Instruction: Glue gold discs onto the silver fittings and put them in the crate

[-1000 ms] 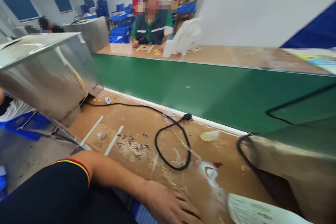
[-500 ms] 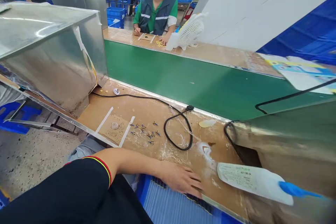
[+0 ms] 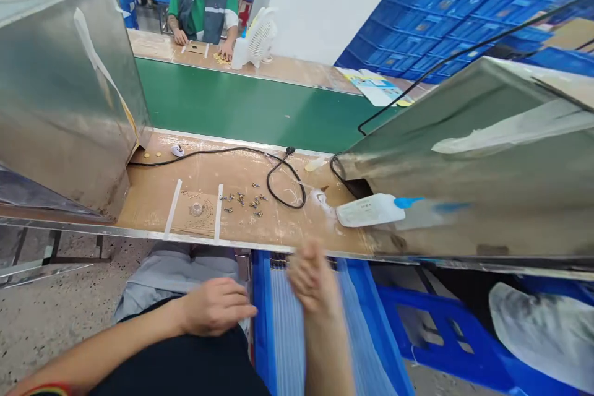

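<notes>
My left hand is over my lap, left of a blue crate. Its fingers are bent and close together, and nothing shows in them. Over the crate my right hand is raised near the table edge, smeared by motion. Its fingers look curled, but whether they hold anything is unclear. Under that hand the crate contains rows of clear, ribbed plastic with a dark strip at the far end. On the table, several small metal and blue parts lie beside a small clear round dish between two white tape strips.
A looped black cable lies on the table. A white bottle with a blue tip lies on its side by the right metal box. Another metal box stands left. Beyond the green belt, a person sits near a white fan.
My left hand has left the table edge and drawn back to my lap, its fingers now bent. My right hand has come into view over the crate. The view has swung right and down.
</notes>
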Demonstrator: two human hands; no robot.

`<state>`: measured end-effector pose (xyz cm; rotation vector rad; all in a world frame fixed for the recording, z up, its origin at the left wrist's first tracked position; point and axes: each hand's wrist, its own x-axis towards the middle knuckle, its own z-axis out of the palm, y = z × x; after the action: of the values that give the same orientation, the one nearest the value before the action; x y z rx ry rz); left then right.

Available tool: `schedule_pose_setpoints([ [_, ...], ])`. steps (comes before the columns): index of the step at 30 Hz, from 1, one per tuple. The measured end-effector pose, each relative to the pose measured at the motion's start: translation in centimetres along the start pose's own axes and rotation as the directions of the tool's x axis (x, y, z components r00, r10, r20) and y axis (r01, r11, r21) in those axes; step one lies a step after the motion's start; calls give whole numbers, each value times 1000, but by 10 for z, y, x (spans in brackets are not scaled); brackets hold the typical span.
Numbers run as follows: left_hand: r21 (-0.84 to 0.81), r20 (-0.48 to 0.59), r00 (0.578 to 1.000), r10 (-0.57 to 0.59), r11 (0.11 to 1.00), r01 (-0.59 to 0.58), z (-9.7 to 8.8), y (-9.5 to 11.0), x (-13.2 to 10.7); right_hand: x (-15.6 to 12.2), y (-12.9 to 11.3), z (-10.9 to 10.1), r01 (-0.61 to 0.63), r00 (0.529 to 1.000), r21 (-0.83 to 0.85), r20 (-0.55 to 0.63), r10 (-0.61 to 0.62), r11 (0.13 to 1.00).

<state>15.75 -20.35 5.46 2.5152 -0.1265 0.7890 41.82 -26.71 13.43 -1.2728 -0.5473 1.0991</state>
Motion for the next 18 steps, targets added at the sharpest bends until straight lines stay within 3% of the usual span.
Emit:
schedule_pose_setpoints([
  [1, 9, -64, 994, -86, 996, 86, -17, 2, -26, 5, 27, 47, -72, 990, -34, 120, 76, 997],
  [2, 35, -127, 978, -163, 985, 169, -33, 4, -50, 11, 52, 94, -48, 969, -137, 234, 79, 989],
  [4, 95, -255, 933, -252, 954, 284, -65, 3, -87, 28, 92, 181, 112, 935, -333, 355, 14, 936],
  [6, 127, -377, 868, -322, 911, 393, -90, 1, -113, 51, 115, 247, 194, 930, -413, 365, -33, 890],
  [8, 121, -471, 799, -374, 870, 478, -106, -4, -131, 77, 126, 289, 283, 928, -517, 360, -94, 808],
  [12, 79, -569, 715, -406, 839, 539, -113, -21, -153, 123, 134, 322, 395, 915, -735, 366, -168, 550],
  [15, 45, -608, 665, -433, 818, 573, -112, -37, -162, 136, 142, 325, 440, 898, -821, 401, -182, 364],
  [18, 22, -629, 622, -466, 790, 613, -113, -51, -167, 132, 147, 321, 498, 866, -833, 462, -192, 240],
])
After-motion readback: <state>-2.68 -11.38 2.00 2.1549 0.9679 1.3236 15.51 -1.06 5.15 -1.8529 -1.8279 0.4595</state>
